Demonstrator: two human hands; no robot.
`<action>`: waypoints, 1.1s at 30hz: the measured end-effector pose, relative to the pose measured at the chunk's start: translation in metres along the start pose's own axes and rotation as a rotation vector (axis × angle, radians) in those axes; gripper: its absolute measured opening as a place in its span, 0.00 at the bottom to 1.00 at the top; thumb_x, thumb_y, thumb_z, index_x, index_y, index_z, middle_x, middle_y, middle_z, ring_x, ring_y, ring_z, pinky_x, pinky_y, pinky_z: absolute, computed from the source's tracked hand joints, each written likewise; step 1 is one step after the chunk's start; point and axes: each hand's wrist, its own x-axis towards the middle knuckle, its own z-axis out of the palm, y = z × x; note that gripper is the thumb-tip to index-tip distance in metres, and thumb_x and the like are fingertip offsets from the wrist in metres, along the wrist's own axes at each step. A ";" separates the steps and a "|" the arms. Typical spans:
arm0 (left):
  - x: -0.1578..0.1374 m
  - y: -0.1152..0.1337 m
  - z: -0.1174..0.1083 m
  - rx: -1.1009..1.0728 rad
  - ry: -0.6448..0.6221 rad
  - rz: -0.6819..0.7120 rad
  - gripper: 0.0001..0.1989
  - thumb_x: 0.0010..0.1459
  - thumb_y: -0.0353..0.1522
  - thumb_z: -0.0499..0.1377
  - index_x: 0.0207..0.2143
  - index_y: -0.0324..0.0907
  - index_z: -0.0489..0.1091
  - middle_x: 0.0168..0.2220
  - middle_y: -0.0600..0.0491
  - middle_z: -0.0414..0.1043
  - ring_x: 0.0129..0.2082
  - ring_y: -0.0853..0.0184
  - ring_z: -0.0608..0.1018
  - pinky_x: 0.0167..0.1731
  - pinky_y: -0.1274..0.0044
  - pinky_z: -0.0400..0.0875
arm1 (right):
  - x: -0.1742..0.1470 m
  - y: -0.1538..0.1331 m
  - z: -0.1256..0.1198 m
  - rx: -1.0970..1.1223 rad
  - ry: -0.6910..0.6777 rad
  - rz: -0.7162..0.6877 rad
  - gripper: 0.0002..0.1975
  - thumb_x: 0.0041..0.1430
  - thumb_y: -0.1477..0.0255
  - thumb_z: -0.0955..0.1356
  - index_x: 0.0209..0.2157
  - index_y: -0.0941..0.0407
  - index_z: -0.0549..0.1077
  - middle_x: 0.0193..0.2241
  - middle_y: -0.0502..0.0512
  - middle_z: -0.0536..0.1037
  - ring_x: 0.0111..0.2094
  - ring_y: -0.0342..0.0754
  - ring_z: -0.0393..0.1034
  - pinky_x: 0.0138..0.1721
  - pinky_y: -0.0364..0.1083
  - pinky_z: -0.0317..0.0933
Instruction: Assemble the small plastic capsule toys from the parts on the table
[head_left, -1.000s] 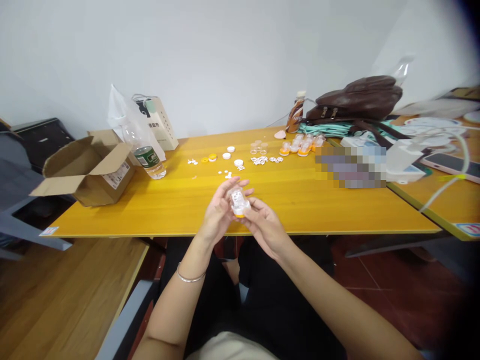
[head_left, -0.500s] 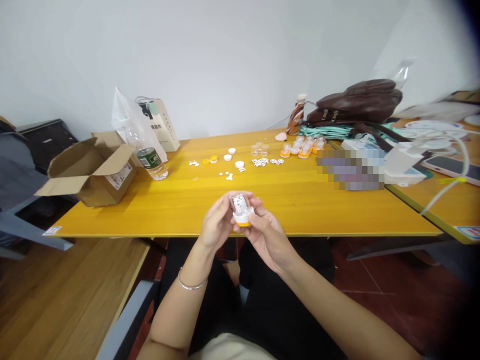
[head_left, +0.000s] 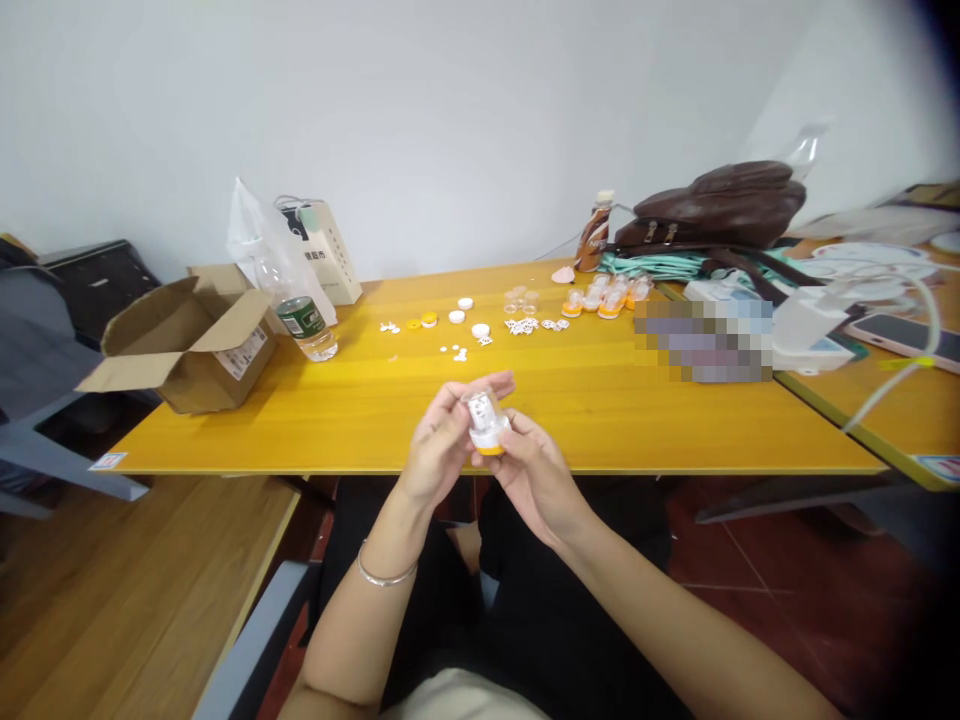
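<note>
Close above the table's front edge, both hands hold a small contact lens cleaner (head_left: 487, 430) with a clear cup, a white perforated insert inside and a white and orange base. The fingers of my left hand (head_left: 439, 440) are closed around the clear cup from the left. My right hand (head_left: 536, 470) grips the base, its thumb pressed on the white ring. Farther back lie white round caps (head_left: 480, 331), yellow round pieces (head_left: 428, 319), clear cups (head_left: 520, 298) and white perforated pieces (head_left: 520, 326). Several similar cleaners (head_left: 600, 296) stand grouped to their right.
An open cardboard box (head_left: 187, 350) and a water bottle (head_left: 307, 325) stand at the left, before a paper bag (head_left: 330, 255). Back right are a drink bottle (head_left: 595, 235), a brown leather bag (head_left: 712, 210) and a white device (head_left: 810, 330) with a cable.
The cleaner tilts slightly more between my hands, and the fingers of my left hand have shifted, stretching farther over the cup's top. The items on the table stay as they were.
</note>
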 end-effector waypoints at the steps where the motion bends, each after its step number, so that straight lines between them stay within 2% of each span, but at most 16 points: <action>1: 0.000 0.000 0.000 -0.004 -0.010 -0.021 0.14 0.58 0.41 0.53 0.37 0.40 0.68 0.55 0.45 0.64 0.56 0.56 0.66 0.53 0.66 0.60 | 0.000 0.000 0.000 0.007 -0.018 0.009 0.08 0.50 0.66 0.70 0.30 0.55 0.71 0.27 0.49 0.72 0.27 0.41 0.66 0.32 0.42 0.63; 4: 0.000 -0.001 -0.002 0.019 -0.005 -0.006 0.22 0.56 0.48 0.51 0.41 0.40 0.68 0.56 0.45 0.61 0.54 0.55 0.67 0.51 0.66 0.62 | -0.001 0.002 0.000 -0.074 0.027 -0.096 0.07 0.48 0.70 0.71 0.30 0.54 0.70 0.28 0.48 0.73 0.30 0.41 0.66 0.34 0.41 0.63; 7: -0.002 -0.002 -0.002 0.133 0.037 0.074 0.18 0.50 0.44 0.61 0.36 0.40 0.70 0.52 0.45 0.67 0.52 0.56 0.69 0.48 0.71 0.65 | -0.001 0.005 -0.001 -0.136 0.074 -0.162 0.07 0.47 0.73 0.72 0.28 0.54 0.70 0.29 0.47 0.74 0.31 0.40 0.67 0.37 0.40 0.62; 9: -0.003 -0.002 0.000 0.180 0.062 0.070 0.14 0.49 0.40 0.62 0.33 0.38 0.71 0.47 0.45 0.71 0.50 0.57 0.71 0.45 0.73 0.66 | 0.000 0.007 -0.001 -0.104 0.058 -0.125 0.07 0.46 0.72 0.72 0.28 0.54 0.70 0.28 0.47 0.74 0.30 0.40 0.67 0.35 0.41 0.63; 13: -0.004 0.000 0.005 0.123 0.090 0.024 0.13 0.50 0.40 0.61 0.31 0.38 0.73 0.41 0.45 0.74 0.49 0.55 0.71 0.45 0.71 0.66 | -0.001 0.010 0.000 0.010 0.068 -0.048 0.08 0.45 0.70 0.72 0.28 0.56 0.72 0.27 0.48 0.72 0.27 0.40 0.65 0.29 0.40 0.64; 18: -0.004 -0.002 0.007 0.090 0.087 0.001 0.14 0.49 0.41 0.60 0.30 0.38 0.73 0.40 0.45 0.75 0.49 0.53 0.71 0.45 0.70 0.66 | -0.002 0.011 0.003 0.091 0.066 -0.016 0.09 0.44 0.69 0.73 0.30 0.56 0.72 0.25 0.47 0.70 0.25 0.38 0.63 0.27 0.38 0.62; 22: -0.005 0.001 -0.004 0.144 0.020 -0.047 0.18 0.50 0.43 0.60 0.36 0.38 0.74 0.43 0.44 0.74 0.47 0.55 0.73 0.42 0.71 0.68 | 0.001 0.008 0.000 0.111 0.029 0.032 0.12 0.45 0.67 0.72 0.33 0.55 0.73 0.26 0.48 0.71 0.26 0.39 0.64 0.29 0.38 0.64; 26: -0.006 0.008 -0.022 0.271 -0.102 -0.076 0.21 0.50 0.43 0.61 0.42 0.39 0.73 0.47 0.43 0.71 0.51 0.54 0.70 0.49 0.69 0.63 | 0.005 0.005 -0.005 0.128 -0.041 0.069 0.14 0.45 0.69 0.73 0.37 0.56 0.74 0.31 0.49 0.74 0.28 0.39 0.67 0.31 0.38 0.65; 30: -0.004 0.012 -0.033 0.373 -0.077 -0.057 0.15 0.51 0.36 0.62 0.41 0.40 0.74 0.45 0.46 0.73 0.49 0.58 0.71 0.50 0.71 0.63 | 0.007 0.007 -0.007 0.177 -0.001 0.126 0.17 0.44 0.71 0.74 0.39 0.53 0.71 0.31 0.47 0.76 0.29 0.38 0.70 0.35 0.39 0.66; 33: -0.004 0.010 -0.035 0.379 -0.046 -0.041 0.14 0.51 0.34 0.62 0.41 0.40 0.74 0.43 0.46 0.74 0.44 0.61 0.74 0.48 0.73 0.64 | 0.007 0.009 -0.007 0.187 0.052 0.145 0.12 0.44 0.71 0.74 0.33 0.55 0.71 0.31 0.46 0.75 0.29 0.38 0.70 0.38 0.40 0.65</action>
